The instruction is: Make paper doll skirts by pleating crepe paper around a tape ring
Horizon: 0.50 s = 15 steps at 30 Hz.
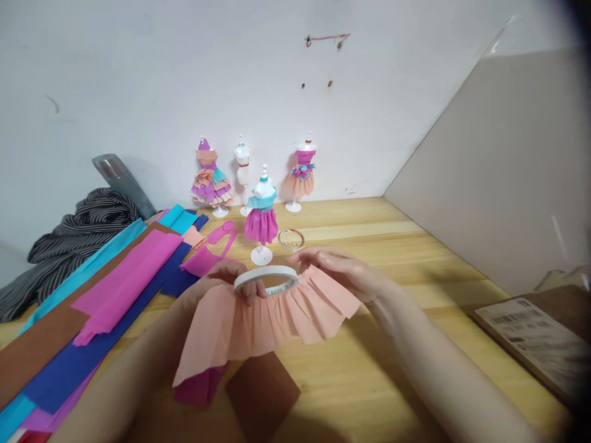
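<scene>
A white roll of tape (266, 275), with green print inside its ring, is held up above the table. A peach crepe paper strip (272, 323), gathered into pleats along its upper edge, hangs along the near side of the roll. My left hand (228, 277) is closed on the roll, its fingertips showing through the ring. At the strip's right end, my right hand (335, 264) is closed on the pleated paper, its fingers partly hidden behind it. Below lie a magenta paper piece (201, 387) and a brown paper square (263, 394).
Several small dress forms, one in a teal and magenta dress (261, 215), stand towards the wall. A thin ring (291, 239) lies behind my hands. Crepe strips (129, 277), a striped cloth (87, 227) and a grey bottle (122, 181) are left; a labelled cardboard box (530, 338) is right.
</scene>
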Tool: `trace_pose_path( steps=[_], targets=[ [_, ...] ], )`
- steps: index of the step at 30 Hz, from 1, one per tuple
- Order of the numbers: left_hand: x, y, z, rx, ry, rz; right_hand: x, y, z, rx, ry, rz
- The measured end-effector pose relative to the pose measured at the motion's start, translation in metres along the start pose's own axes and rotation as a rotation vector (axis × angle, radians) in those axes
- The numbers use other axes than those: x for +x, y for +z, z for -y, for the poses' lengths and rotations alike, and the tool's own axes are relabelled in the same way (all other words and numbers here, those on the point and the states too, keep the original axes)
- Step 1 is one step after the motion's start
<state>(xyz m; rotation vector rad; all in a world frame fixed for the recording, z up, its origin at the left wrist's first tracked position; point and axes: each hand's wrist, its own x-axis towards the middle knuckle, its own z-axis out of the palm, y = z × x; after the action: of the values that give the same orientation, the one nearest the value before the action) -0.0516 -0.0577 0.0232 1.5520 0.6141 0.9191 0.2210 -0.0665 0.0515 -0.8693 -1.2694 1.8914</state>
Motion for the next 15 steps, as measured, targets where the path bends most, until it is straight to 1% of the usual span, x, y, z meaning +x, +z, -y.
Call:
trace_pose_path(
  steps=[1, 3, 5, 7, 11, 13, 15],
  targets=[
    [0.000, -0.002, -0.004, -0.072, -0.028, 0.135, -0.001, -0.001, 0.002, -0.035, -0.014, 0.008],
    [0.001, -0.004, -0.008, -0.166, -0.053, 0.276, -0.005, -0.001, 0.005, -0.189, -0.059, 0.043],
    [0.003, -0.003, -0.009, -0.208, -0.054, 0.282, -0.009, 0.004, 0.008, -0.412, -0.096, 0.080],
    [0.004, 0.001, -0.008, -0.229, -0.071, 0.299, -0.013, 0.014, 0.009, -0.626, -0.137, 0.078],
    [0.004, 0.008, -0.006, -0.209, -0.146, 0.342, -0.018, 0.035, 0.009, -0.992, -0.285, -0.025],
    [0.004, 0.008, -0.002, -0.215, -0.154, 0.375, -0.019, 0.039, 0.008, -1.156, -0.361, -0.074],
    [0.004, 0.006, 0.004, -0.286, -0.129, 0.382, -0.018, 0.041, 0.008, -1.253, -0.419, -0.118]
  ],
)
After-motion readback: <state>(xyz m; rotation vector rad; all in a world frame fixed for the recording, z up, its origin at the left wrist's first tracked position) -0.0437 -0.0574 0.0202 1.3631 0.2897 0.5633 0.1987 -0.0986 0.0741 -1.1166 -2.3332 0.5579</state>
